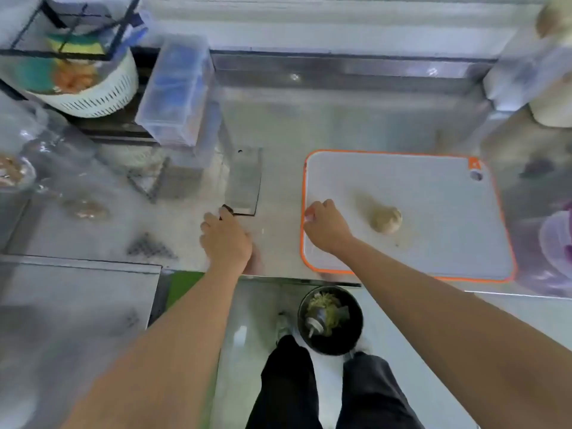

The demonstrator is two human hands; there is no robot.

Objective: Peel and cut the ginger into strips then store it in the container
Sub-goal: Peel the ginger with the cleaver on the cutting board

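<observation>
A pale, roundish piece of ginger (386, 219) lies near the middle of the white cutting board (433, 193) with an orange rim. My right hand (325, 227) sits on the board's left edge, left of the ginger and apart from it, its fingers curled over the rim. A cleaver (244, 181) lies flat on the steel counter to the left of the board, blade pointing away from me. My left hand (226, 239) grips its dark handle; most of the handle is hidden under the hand.
A clear plastic box (176, 91) stands at the back left beside a white basket (93, 97) under a wire rack. On the floor below the counter edge stands a dark bin (330, 320) with scraps, between my feet. Bags and a pale jar crowd the right side.
</observation>
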